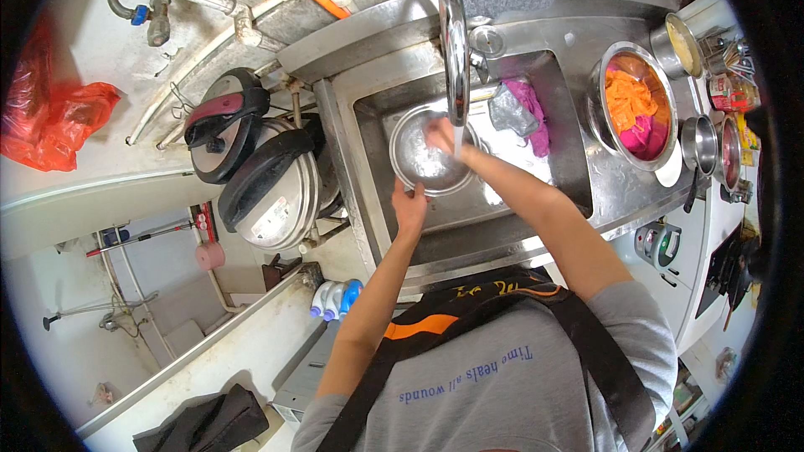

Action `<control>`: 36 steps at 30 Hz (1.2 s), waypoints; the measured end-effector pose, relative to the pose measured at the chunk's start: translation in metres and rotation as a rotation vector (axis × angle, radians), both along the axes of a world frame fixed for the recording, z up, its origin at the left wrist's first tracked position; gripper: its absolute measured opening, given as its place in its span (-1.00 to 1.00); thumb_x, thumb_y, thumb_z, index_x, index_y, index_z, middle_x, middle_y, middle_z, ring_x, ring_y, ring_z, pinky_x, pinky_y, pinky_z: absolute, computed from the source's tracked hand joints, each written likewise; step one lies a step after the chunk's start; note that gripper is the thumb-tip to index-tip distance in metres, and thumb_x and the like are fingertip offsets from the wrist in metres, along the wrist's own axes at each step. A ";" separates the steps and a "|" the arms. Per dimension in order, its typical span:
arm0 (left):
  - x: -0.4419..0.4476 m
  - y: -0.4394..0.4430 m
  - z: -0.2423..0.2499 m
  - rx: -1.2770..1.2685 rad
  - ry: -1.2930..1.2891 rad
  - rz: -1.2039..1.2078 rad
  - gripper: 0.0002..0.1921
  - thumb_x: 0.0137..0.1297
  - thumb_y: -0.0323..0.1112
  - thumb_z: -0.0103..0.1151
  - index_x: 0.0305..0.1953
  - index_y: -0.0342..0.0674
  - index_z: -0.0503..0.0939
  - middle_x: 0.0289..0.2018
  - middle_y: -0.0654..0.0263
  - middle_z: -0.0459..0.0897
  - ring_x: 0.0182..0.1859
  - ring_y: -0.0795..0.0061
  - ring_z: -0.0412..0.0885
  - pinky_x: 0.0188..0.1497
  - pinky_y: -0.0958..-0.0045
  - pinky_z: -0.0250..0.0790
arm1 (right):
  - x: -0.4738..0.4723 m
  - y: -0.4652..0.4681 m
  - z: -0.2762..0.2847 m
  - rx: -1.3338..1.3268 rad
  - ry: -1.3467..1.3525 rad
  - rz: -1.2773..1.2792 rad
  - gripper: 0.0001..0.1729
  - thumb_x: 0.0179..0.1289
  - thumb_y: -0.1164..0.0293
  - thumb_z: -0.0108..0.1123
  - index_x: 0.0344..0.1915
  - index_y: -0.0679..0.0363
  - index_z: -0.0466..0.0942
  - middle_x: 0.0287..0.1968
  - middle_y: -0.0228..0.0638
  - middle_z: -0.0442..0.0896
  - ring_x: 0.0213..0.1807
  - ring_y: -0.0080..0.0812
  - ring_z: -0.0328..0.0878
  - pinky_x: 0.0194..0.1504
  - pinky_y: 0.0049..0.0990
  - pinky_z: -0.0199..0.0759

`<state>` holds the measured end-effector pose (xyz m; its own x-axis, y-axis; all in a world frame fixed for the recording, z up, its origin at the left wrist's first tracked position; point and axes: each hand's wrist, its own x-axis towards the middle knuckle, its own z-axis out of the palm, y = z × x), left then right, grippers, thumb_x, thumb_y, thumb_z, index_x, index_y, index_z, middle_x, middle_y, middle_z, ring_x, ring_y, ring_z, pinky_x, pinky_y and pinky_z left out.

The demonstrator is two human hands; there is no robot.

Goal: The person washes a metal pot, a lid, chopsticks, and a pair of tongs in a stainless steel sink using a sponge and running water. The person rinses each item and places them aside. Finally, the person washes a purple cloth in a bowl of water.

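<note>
A round stainless steel bowl (430, 166) sits in the steel sink (402, 226) under the arched tap (453, 44). My left hand (411, 204) grips its near rim, thumb on one side of the edge. Over the bowl's inside is my right hand (441, 137), blurred by motion; whether it holds anything is not visible. A pale stream of water (458, 141) falls from the spout by my right wrist. To the right in the basin lie a purple cloth (535, 116) and a grey cloth or pouch (512, 110).
On the right drainboard stands a large steel bowl (600, 116) with orange and pink cloths (630, 100). Beyond it are a saucepan (698, 141) and a pot with yellowish contents (684, 47). Pot lids (276, 201) hang left of the sink, near detergent bottles (336, 298).
</note>
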<state>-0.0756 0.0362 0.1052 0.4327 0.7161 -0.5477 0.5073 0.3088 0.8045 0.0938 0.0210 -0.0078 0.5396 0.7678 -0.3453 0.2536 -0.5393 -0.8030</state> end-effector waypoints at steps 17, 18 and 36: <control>-0.002 -0.007 0.011 -0.012 -0.021 -0.056 -0.62 0.15 -0.56 -0.06 0.05 -0.32 0.28 -0.51 0.21 0.55 -0.59 0.57 0.47 -0.55 0.48 0.30 | -0.010 0.006 -0.029 0.211 0.097 0.019 -0.78 0.06 0.43 0.02 -0.37 0.36 0.54 -0.47 -0.19 0.59 -0.42 -0.35 0.57 -0.37 -0.40 0.45; -0.001 -0.007 0.012 -0.069 -0.019 -0.051 -0.62 0.15 -0.56 -0.06 0.05 -0.32 0.29 -0.51 0.21 0.55 -0.59 0.57 0.47 -0.55 0.49 0.30 | -0.008 0.006 -0.024 0.214 0.257 0.127 -0.74 0.06 0.36 -0.01 -0.38 0.31 0.56 -0.52 -0.17 0.59 -0.44 -0.33 0.58 -0.41 -0.37 0.43; 0.008 -0.001 0.004 0.040 0.063 -0.218 -0.66 0.17 -0.47 -0.05 0.01 -0.30 0.34 -0.50 0.19 0.59 -0.54 0.47 0.55 -0.48 0.43 0.35 | -0.020 -0.019 -0.002 -0.021 -0.012 0.262 -0.73 -0.05 0.33 0.02 -0.34 0.20 0.56 -0.39 -0.15 0.60 -0.27 -0.22 0.55 -0.25 -0.36 0.41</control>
